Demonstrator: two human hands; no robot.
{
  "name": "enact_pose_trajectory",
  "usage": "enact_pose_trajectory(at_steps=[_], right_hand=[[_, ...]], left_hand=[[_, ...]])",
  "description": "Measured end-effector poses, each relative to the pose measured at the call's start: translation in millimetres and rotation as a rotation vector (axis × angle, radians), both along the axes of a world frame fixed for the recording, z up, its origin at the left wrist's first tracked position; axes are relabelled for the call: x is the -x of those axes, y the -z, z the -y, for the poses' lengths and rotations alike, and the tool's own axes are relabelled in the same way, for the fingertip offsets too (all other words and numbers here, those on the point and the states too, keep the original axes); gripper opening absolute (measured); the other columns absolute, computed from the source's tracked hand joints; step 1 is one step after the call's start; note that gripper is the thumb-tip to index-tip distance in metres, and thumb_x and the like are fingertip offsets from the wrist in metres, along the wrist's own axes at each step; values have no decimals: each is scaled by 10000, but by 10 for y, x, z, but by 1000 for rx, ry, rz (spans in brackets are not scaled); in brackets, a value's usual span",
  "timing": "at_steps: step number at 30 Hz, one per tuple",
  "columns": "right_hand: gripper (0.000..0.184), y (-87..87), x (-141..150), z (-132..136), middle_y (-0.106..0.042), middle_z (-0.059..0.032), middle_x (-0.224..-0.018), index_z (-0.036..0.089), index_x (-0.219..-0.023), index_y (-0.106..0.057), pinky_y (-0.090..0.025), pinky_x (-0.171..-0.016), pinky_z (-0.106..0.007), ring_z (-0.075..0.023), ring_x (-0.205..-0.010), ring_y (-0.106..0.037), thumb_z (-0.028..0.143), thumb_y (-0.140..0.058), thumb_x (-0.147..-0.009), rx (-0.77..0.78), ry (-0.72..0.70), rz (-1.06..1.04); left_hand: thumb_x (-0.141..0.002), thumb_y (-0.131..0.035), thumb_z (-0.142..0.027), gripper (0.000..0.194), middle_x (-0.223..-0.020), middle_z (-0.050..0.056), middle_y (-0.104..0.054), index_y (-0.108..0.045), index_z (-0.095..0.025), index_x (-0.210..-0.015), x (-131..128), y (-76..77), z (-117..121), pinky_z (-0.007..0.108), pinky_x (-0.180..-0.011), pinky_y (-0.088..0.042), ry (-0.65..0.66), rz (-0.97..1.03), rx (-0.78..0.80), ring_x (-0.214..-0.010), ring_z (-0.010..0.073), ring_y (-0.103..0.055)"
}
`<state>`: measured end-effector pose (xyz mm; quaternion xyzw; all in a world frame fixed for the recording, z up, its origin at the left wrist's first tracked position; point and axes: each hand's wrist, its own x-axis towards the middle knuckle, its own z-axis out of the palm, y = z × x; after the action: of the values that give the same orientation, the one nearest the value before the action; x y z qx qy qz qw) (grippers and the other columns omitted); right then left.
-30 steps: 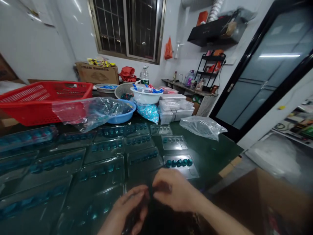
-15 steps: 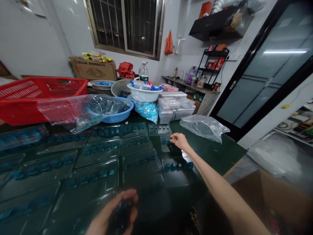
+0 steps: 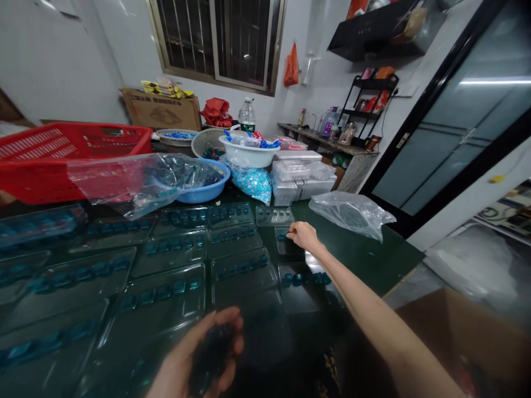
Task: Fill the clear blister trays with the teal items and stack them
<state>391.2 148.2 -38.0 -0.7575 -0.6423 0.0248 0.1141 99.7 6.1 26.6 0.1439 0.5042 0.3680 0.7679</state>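
Note:
My left hand (image 3: 197,354) is cupped palm up at the bottom of the view, its fingers curled round a heap of dark glossy pieces (image 3: 211,354), blurred but like the teal cubes in the trays. Stretched far forward, my right hand (image 3: 305,236) pinches over a clear plastic tray (image 3: 284,247); whatever its fingertips hold is hidden. One teal cube (image 3: 282,235) shows in that tray just left of the fingers. Nearer me lies another clear tray (image 3: 301,301) with a row of teal cubes (image 3: 297,279), partly behind my right forearm.
Several clear trays (image 3: 164,290) with teal rows cover the dark green table (image 3: 357,260). Behind stand a red basket (image 3: 78,182), a blue basin (image 3: 207,190), a white bowl (image 3: 251,156) and stacked clear boxes (image 3: 302,174). A plastic bag (image 3: 352,210) lies at right; below is a cardboard box (image 3: 464,326).
My right hand has stayed at the same tray, its fingers now drawn closer together and more over the tray. My left hand keeps its cupped hold. The camera view has shifted slightly.

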Motion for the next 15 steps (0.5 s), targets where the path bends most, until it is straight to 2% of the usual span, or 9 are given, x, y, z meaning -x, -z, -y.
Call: enact_pose_trajectory(at_steps=[3, 6, 9, 11, 13, 15], right_hand=[[205, -48, 82, 22, -599, -50, -883, 127, -822, -585, -422, -763, -339, -163, -841, -555, 317, -508, -833, 8, -15, 48], [137, -180, 176, 110, -613, -107, -856, 117, -827, -600, -406, -731, -309, -204, -846, -560, 243, -581, -775, -12, -30, 64], [297, -386, 369, 392, -612, -102, -878, 144, -1055, -539, -391, -702, -284, -201, -833, -558, 257, -569, -781, -77, -64, 53], [320, -517, 587, 709, -603, -41, -885, 210, -1141, -479, -389, -691, -257, -149, -778, -551, 304, -492, -835, -135, -177, -18], [219, -605, 845, 1061, -589, -19, -842, 206, -1029, -549, -390, -657, -243, -126, -722, -529, 288, -493, -835, -193, -479, -262], [140, -638, 1084, 1357, -576, -18, -819, 197, -929, -583, -377, -698, -268, -142, -775, -500, 238, -527, -808, -191, -642, -328]], left_hand=[[-708, -586, -246, 346, -995, 176, -612, -589, -86, -1015, -1, 37, -13, 286, -490, -462, 9, 119, -26, -779, 271, -611], [-757, -536, -318, 408, -1080, 194, -571, -545, -82, -1090, 3, 92, -20, 283, -496, -456, 38, 265, -45, -859, 286, -592], [-775, -508, -358, 460, -1134, 208, -540, -500, -88, -1147, 22, 143, -5, 278, -492, -448, 40, 326, -71, -964, 318, -552], [-785, -491, -369, 474, -1140, 213, -535, -477, -89, -1167, 27, 168, 11, 276, -484, -443, 47, 351, -96, -1012, 336, -525], [-799, -466, -376, 470, -1091, 205, -563, -472, -82, -1166, 17, 183, 23, 278, -467, -438, 65, 370, -120, -974, 330, -546], [-811, -438, -379, 453, -979, 171, -610, -485, -79, -1147, -10, 191, 29, 292, -452, -440, 94, 382, -154, -801, 284, -608]])
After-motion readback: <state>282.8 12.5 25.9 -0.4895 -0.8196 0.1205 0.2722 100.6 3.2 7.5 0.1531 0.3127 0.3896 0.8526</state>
